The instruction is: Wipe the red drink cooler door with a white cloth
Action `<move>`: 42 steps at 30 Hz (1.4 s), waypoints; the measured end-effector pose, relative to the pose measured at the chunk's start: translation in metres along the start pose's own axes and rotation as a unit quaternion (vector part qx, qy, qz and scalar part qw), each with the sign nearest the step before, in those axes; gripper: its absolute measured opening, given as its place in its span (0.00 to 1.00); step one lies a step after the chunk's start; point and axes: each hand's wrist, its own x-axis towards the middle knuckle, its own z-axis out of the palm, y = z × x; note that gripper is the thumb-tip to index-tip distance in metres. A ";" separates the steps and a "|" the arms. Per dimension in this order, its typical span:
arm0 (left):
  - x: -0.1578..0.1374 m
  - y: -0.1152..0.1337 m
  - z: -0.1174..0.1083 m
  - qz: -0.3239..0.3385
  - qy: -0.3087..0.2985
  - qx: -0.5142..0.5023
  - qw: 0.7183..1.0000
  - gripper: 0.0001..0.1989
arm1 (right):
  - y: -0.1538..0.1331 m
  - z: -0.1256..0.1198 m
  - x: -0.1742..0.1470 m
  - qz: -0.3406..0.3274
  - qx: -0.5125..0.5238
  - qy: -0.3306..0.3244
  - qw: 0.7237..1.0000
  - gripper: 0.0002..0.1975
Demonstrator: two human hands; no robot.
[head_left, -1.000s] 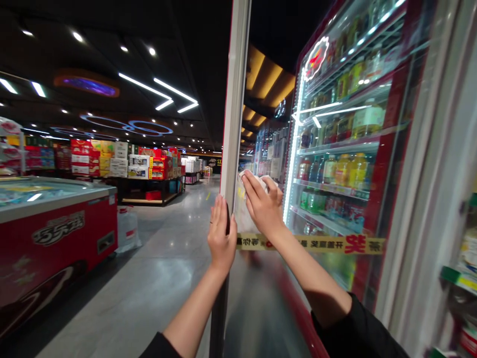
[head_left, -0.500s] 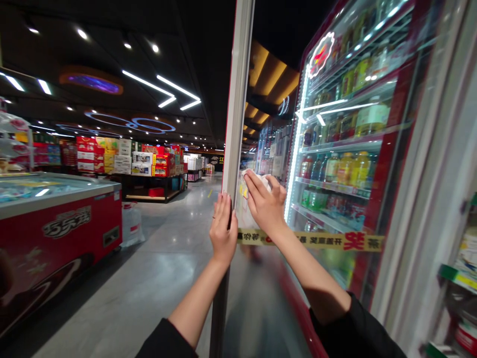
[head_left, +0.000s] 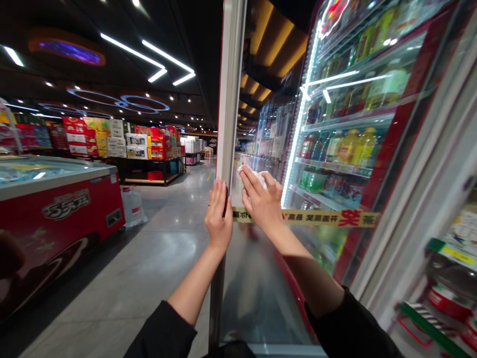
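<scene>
A glass door (head_left: 257, 278) with a pale frame (head_left: 226, 99) stands in front of me, swung out. My left hand (head_left: 219, 219) holds the frame's edge, fingers stretched up along it and the thumb on the other side of a dark strip. On the glass just to the right, my right hand (head_left: 264, 201) presses a crumpled white cloth (head_left: 257, 178) under its fingers, which hide part of it. Below that hand a yellow strip (head_left: 309, 217) with mirrored lettering crosses the glass. Shelves of bottles (head_left: 354, 144) show in the pane, apparently as a reflection.
At the left stands a red chest freezer (head_left: 63, 204), with clear plastic jugs (head_left: 131, 205) on the floor by its end. Stacked boxes (head_left: 137, 146) fill a display farther back. Shelves with packaged goods (head_left: 447, 298) are close on the right. Grey floor (head_left: 160, 258) runs between freezer and door.
The view has tilted down and shifted slightly, so the surroundings sit higher. My right hand and the cloth stay near the same patch of glass; my left hand keeps its hold on the frame.
</scene>
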 end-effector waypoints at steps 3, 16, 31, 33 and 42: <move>0.000 0.000 -0.001 0.009 0.011 -0.018 1.000 0.35 | -0.011 0.005 0.002 -0.032 -0.026 0.006 0.999 0.27; -0.001 0.001 -0.008 -0.050 -0.011 -0.090 0.995 0.29 | -0.001 0.010 0.000 -0.057 0.079 0.059 0.993 0.18; 0.001 0.002 -0.011 -0.023 -0.010 -0.079 0.997 0.31 | -0.013 0.018 -0.005 -0.008 0.099 0.064 0.993 0.17; 0.002 0.001 -0.012 -0.019 -0.011 -0.070 0.997 0.30 | -0.018 0.017 -0.019 -0.026 0.091 0.053 0.994 0.16; 0.001 0.000 -0.013 -0.047 -0.038 -0.075 0.995 0.32 | 0.007 0.003 -0.037 0.006 0.057 0.127 0.990 0.16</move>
